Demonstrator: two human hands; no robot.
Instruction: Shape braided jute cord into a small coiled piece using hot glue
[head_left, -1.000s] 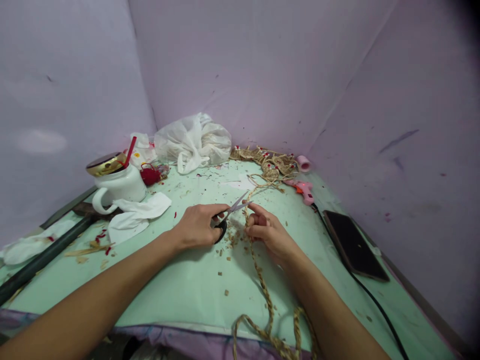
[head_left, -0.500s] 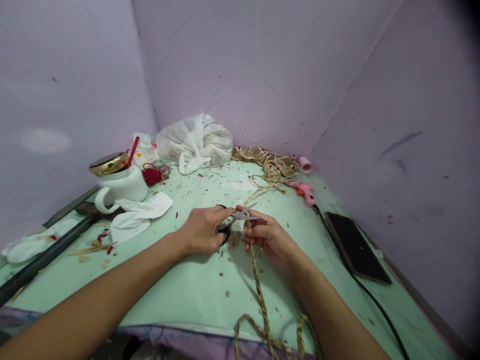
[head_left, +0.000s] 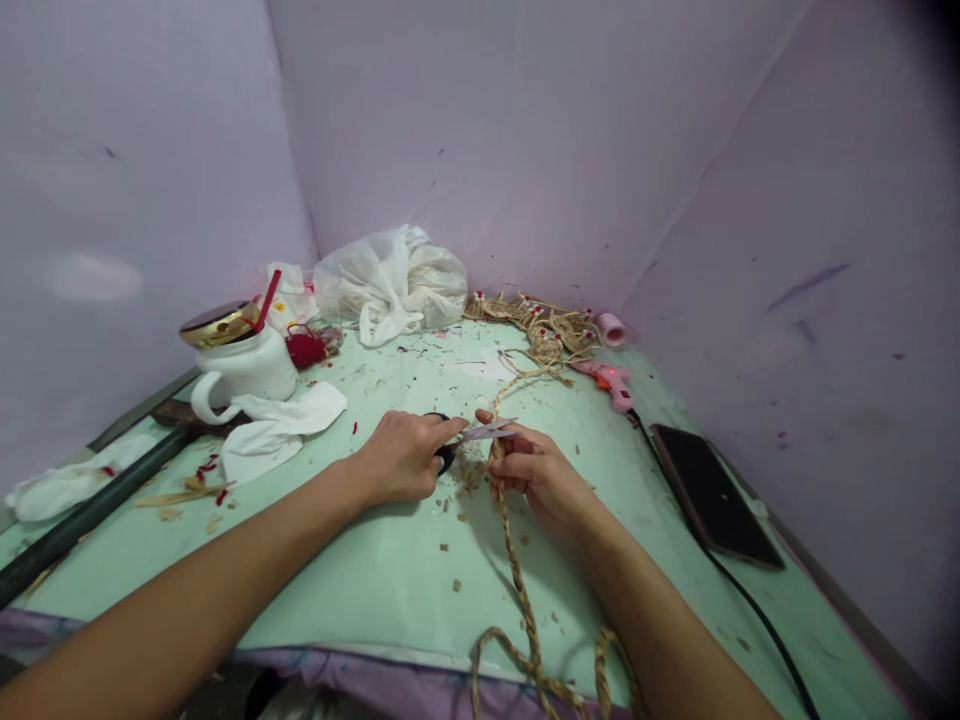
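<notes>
1. As we read the head view, the blades of the scissors [head_left: 486, 432] have just drawn closer together than they were a moment ago. We judge this to be a snip at or beside the braided cord [head_left: 514, 570]; we cannot tell whether any strand is cut.
2. Left hand [head_left: 401, 457]: we keep it closed on the scissors, fingers curled at the black handles, blades directed toward the right hand [head_left: 541, 478].
3. Right hand: we pinch the cord between thumb and fingers, the remaining fingers partly curled, with the blades crossing close by.
4. Cord position: we see it run from the right hand down over the near edge of the table [head_left: 360, 600], where it loops.
5. Surroundings: we note clippings [head_left: 469, 478] beneath the hands and a pink glue gun [head_left: 616, 388] beyond the right hand.
</notes>
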